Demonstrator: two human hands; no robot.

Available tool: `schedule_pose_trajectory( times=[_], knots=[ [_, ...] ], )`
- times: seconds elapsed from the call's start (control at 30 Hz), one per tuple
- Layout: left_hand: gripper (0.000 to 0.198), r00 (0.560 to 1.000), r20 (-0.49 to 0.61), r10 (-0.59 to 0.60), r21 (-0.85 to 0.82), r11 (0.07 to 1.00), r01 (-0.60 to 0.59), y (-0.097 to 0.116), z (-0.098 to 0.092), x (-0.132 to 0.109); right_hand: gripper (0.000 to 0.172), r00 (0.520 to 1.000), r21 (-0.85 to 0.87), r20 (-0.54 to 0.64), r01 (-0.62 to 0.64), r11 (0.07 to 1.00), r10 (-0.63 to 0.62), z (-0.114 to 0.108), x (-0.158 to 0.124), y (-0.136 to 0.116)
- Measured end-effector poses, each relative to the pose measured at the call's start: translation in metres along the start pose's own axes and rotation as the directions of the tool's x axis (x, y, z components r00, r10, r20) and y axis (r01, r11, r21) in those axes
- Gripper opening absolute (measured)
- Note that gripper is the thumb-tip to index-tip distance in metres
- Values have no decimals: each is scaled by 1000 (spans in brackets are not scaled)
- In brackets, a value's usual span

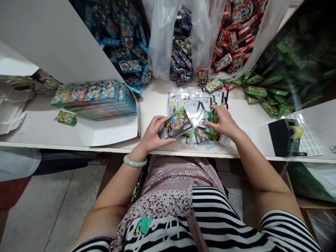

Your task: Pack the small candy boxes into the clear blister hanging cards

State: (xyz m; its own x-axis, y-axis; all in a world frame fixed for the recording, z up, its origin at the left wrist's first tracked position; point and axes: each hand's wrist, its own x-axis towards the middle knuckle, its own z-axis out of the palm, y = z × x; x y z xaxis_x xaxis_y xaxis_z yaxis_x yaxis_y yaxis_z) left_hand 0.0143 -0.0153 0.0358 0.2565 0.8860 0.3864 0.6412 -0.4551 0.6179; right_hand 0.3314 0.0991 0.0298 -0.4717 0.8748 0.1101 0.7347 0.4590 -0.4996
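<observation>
My left hand [155, 134] is wrapped round a black and green printed box [178, 123], tilted above the table. To its right, my right hand [219, 120] has its thumb and fingers about a small blue packet [204, 118], held next to the box. Under both hands lies a pile of printed plastic sleeves [191, 102], some showing barcodes and some black and green fronts. A small green packet [213, 85] and a red packet [203, 76] lie just behind the pile.
Blue packets [128, 45], purple packets [181, 63], red packets [233, 42] and green packets [273, 87] are heaped along the back. At left, an open carton [112, 131] holds rows of boxes [97, 96]. A tape dispenser [283, 136] stands at right beside a sticker sheet [309, 134].
</observation>
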Motion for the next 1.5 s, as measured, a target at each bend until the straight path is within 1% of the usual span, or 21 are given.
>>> schedule_pose_trajectory(
  times=[0.07, 0.13, 0.17, 0.23, 0.3, 0.37, 0.43, 0.57, 0.67, 0.73, 0.83, 0.9, 0.97, 1.07, 1.13, 1.17, 1.23, 1.3, 1.37, 1.43, 1.5],
  knots=[
    [84, 1000, -11, 23, 1, 1000, -23, 0, 4, 1, 88, 996, -79, 91, 31, 996, -24, 2, -3, -5],
    [85, 999, -23, 46, 1, 999, -46, 0, 7, 1, 82, 993, -111, 112, 49, 993, -36, 3, -4, -8],
    [85, 998, -28, 55, 5, 998, -55, 1, 9, 1, 76, 995, -101, 87, 51, 994, -43, 2, -4, -9],
    [86, 997, -35, 68, 22, 997, -67, 1, 10, 1, 68, 998, -37, -30, 58, 998, -59, -6, -6, -11],
    [87, 996, -39, 75, 43, 996, -73, 2, 10, -1, 67, 982, 40, -164, 105, 994, -97, -21, -10, -16],
    [88, 996, -40, 78, 54, 996, -75, 2, 10, -1, 70, 961, 64, -217, 192, 979, -174, -38, -16, -26],
    [89, 996, -35, 83, 51, 995, -81, 3, 10, -1, 73, 950, 28, -169, 273, 962, -265, -51, -22, -40],
    [92, 994, -3, 111, 45, 993, -110, 6, 11, 0, 72, 933, -53, 37, 361, 931, -359, -62, -27, -60],
    [93, 990, 58, 128, 51, 990, -131, 8, 11, -1, 71, 887, -24, 196, 431, 902, -419, -62, -25, -61],
    [93, 987, 98, 127, 44, 990, -131, 10, 12, -3, 71, 858, 26, 257, 453, 891, -444, -61, -23, -59],
    [92, 989, 103, 107, 28, 993, -111, 13, 13, -5, 74, 853, 146, 260, 429, 891, -453, -57, -19, -59],
    [91, 995, 70, 70, 28, 997, -72, 15, 15, -5, 81, 880, 222, 207, 383, 897, -427, -52, -19, -62],
    [93, 1000, 14, 20, 36, 999, -21, 19, 16, -4, 82, 932, 259, 121, 302, 918, -341, -46, -21, -66],
    [100, 998, -62, -30, 20, 999, 32, 26, 17, 0, 65, 987, 362, 58, 121, 924, -152, -33, -29, -73],
    [99, 996, -72, -45, -53, 998, 41, 34, 18, 4, 54, 997, 524, 71, -6, 852, -37, -22, -34, -76],
    [92, 995, -70, -65, -116, 992, 57, 39, 19, 5, 49, 997, 600, 75, -50, 798, 6, -18, -36, -77],
    [68, 989, -59, -133, -291, 950, 110, 49, 23, 7, 38, 997, 690, 51, -78, 720, 59, -13, -37, -79],
    [51, 978, -35, -207, -481, 861, 165, 58, 31, 5, 29, 998, 697, 31, -55, 715, 47, -15, -38, -80],
    [49, 968, -14, -252, -614, 766, 190, 65, 41, 0, 27, 999, 671, 52, -35, 740, 0, -22, -41, -79],
    [51, 961, -14, -277, -674, 713, 196, 69, 51, -9, 26, 991, 641, 126, -45, 766, -47, -29, -45, -78],
    [51, 951, -23, -308, -686, 697, 209, 71, 59, -19, 24, 978, 609, 194, -58, 791, -78, -33, -50, -77]
  ],
)
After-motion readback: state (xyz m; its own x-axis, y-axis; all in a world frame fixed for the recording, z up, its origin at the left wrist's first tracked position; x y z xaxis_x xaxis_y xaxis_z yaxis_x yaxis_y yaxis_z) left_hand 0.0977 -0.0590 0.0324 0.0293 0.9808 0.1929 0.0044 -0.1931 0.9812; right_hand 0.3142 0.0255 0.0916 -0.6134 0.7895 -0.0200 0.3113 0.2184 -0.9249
